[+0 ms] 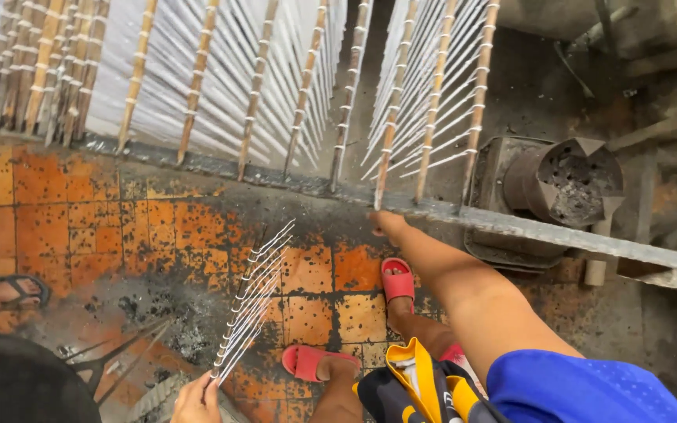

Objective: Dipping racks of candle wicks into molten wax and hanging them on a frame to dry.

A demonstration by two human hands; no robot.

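Note:
My left hand at the bottom edge grips the lower end of a wooden slat with a row of thin white sticks, which slants up and to the right over the floor. My right hand reaches forward and rests its fingers on the grey metal rail, at the foot of an upright slat. Several more slats with white sticks lean side by side on the rail. My feet in red sandals stand on the stained orange tile floor.
A dark metal burner filled with ash sits behind the rail at the right. Another person's sandalled foot is at the left edge. A dark round object and black metal rods lie at the bottom left.

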